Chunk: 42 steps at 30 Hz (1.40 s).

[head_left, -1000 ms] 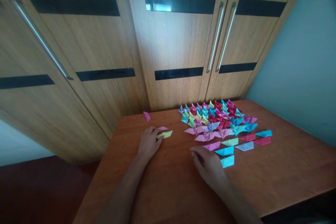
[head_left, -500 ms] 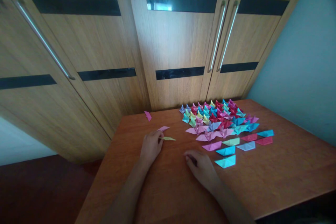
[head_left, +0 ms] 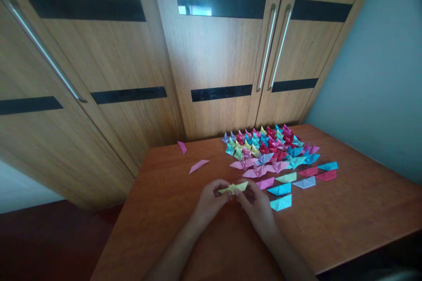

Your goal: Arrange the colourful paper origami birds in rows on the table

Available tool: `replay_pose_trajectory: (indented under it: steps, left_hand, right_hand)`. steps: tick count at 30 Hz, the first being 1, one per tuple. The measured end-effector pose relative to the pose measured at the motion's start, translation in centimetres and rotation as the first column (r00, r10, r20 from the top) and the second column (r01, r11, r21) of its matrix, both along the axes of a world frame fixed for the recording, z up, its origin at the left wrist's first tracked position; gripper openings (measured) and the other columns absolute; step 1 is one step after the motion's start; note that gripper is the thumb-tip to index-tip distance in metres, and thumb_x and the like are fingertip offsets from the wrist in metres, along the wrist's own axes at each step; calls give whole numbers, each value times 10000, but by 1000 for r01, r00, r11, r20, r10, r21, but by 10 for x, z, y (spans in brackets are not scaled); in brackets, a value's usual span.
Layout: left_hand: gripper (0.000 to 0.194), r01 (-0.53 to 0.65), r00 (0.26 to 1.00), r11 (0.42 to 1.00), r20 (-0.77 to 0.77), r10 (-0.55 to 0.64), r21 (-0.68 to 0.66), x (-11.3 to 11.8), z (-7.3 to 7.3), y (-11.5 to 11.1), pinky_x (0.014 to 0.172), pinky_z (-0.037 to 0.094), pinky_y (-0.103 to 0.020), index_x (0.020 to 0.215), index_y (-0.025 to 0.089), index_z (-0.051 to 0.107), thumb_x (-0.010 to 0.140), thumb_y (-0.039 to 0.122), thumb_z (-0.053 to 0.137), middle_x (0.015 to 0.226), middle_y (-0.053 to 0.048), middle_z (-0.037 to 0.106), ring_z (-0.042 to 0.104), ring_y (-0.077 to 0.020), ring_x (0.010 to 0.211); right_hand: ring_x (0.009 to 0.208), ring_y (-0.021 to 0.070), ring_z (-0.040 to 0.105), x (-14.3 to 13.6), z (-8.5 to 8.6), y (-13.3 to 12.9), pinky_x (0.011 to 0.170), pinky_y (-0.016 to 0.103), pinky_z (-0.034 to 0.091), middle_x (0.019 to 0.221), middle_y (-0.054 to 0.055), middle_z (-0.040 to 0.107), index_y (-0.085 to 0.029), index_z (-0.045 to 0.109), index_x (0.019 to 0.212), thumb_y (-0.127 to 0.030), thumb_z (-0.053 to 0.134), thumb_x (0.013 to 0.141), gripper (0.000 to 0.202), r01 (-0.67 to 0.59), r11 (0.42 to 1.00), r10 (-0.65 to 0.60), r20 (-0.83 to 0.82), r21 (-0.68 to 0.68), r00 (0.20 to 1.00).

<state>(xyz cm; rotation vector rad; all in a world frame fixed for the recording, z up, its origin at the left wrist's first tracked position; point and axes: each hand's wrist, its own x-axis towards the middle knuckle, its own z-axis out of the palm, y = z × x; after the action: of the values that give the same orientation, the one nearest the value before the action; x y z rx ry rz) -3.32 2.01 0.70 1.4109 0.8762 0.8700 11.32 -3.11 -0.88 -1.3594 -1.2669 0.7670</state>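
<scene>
A yellow folded paper piece (head_left: 234, 188) is held between both hands above the brown table (head_left: 158, 210). My left hand (head_left: 211, 199) pinches its left end, and my right hand (head_left: 259, 204) grips the right end. Just right of my right hand lie flat folded pieces, among them a turquoise one (head_left: 281, 202), a blue one (head_left: 280, 189) and a magenta one (head_left: 265, 183). Beyond the hands, a pink folded piece (head_left: 198, 166) lies alone on the table.
Many colourful origami figures (head_left: 263, 147) stand close together at the table's back right. A small pink piece (head_left: 182, 147) lies near the back left edge. Behind the table is a wooden wardrobe (head_left: 217, 57) with metal handles; a pale blue wall (head_left: 369, 88) is at the right.
My left hand has moved right and nearer with the yellow piece, away from the pink one. My right hand has closed on the yellow piece's other end. The view has shifted slightly.
</scene>
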Motion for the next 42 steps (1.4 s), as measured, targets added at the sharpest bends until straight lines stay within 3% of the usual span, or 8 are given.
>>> replay_pose_trajectory:
  steps: [6,11,16,20,27,31,36,42]
  left_hand:
    - [289,-9,997,1000,-83,8,-13,16,-4,-15,528,444,-221,767,134,647,772,423,635,636,-5,623,557,-119,542]
    - [253,72,995,997,-68,-73,-15,20,-4,-22,536,445,-223,786,124,675,800,367,605,669,-30,648,572,-130,564]
    - [316,226,973,971,-66,-221,77,45,2,-35,607,475,-246,983,137,680,910,288,411,734,-42,667,613,-151,656]
    - [359,225,961,950,-210,-180,217,81,4,-45,732,509,-310,1198,167,569,929,232,340,883,-60,685,635,-174,762]
    - [399,397,852,631,-523,16,667,135,21,-79,1019,379,-413,1261,134,465,868,130,398,1275,-141,503,472,-265,1157]
    - [453,471,802,498,-588,102,728,157,2,-102,1078,319,-422,1306,20,418,913,243,385,1364,-214,420,388,-303,1265]
    - [622,479,773,461,-608,181,747,176,-25,-117,1065,317,-463,1345,-64,359,918,387,369,1390,-274,377,351,-355,1302]
    - [670,492,753,475,-630,188,730,180,-21,-114,1073,311,-457,1372,-60,328,910,424,370,1410,-274,359,325,-347,1325]
  right_hand:
    - [590,163,589,9,1,-8,568,255,468,668,23,655,-194,627,809,-508,528,838,331,103,994,-106,188,26,976]
    - [553,160,561,21,-3,-25,530,239,436,592,22,611,-199,584,693,-511,437,888,396,114,993,-115,150,12,982]
    - [605,167,592,53,-5,-45,568,229,457,650,25,642,-183,635,789,-515,482,862,373,171,985,-167,112,-24,979]
    - [746,207,644,98,-3,-56,645,240,494,824,61,703,-163,667,898,-521,580,788,384,302,952,-294,104,-60,950]
    - [858,270,679,181,-10,-65,666,276,517,894,89,728,-170,660,1004,-530,628,719,460,488,858,-450,227,-160,864]
    - [839,282,684,207,-21,-66,647,299,505,859,68,736,-200,681,939,-557,610,695,438,573,801,-438,484,-172,757]
    - [776,279,686,217,-26,-63,618,313,490,837,58,736,-224,686,907,-596,547,707,444,581,801,-369,640,-149,673]
    - [812,278,682,227,-27,-60,651,317,483,870,54,734,-231,677,911,-587,547,730,419,569,807,-381,598,-156,705]
